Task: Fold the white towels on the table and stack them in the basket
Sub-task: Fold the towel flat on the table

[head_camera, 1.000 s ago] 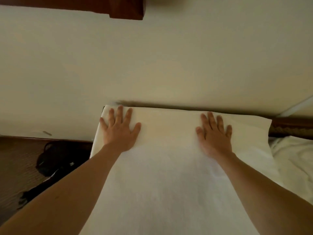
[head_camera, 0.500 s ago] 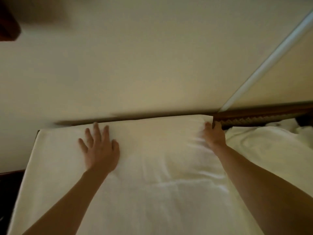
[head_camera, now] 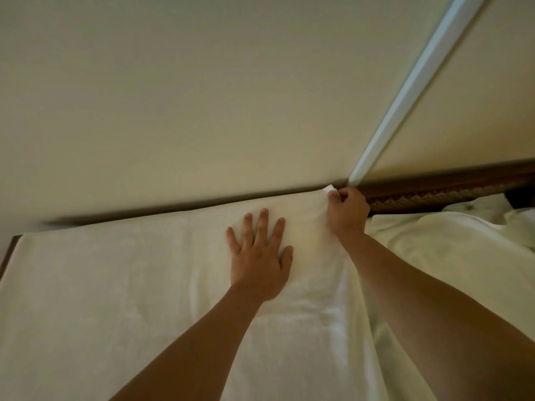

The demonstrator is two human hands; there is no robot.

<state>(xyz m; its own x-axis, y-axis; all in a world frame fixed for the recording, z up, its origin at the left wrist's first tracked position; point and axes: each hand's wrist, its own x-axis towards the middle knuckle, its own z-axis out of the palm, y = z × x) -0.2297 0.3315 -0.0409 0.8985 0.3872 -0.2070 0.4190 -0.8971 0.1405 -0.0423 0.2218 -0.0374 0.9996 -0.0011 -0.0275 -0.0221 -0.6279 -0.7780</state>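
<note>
A large white towel (head_camera: 115, 285) lies spread flat over the table, filling the lower part of the view. My left hand (head_camera: 260, 256) presses flat on it with fingers spread, near its far edge. Just to the right, my right hand (head_camera: 346, 211) pinches the towel's far right corner, which sticks up a little above the fingers. No basket is in view.
A cream wall (head_camera: 202, 96) rises right behind the table, with a pale vertical strip (head_camera: 411, 91) at the right. A dark wooden edge (head_camera: 434, 192) runs along the far right. More crumpled white cloth (head_camera: 448, 244) lies at the right.
The view has swung right. My left hand has slid right along the towel, close to the right hand. My right hand has closed its fingers on the far right corner.
</note>
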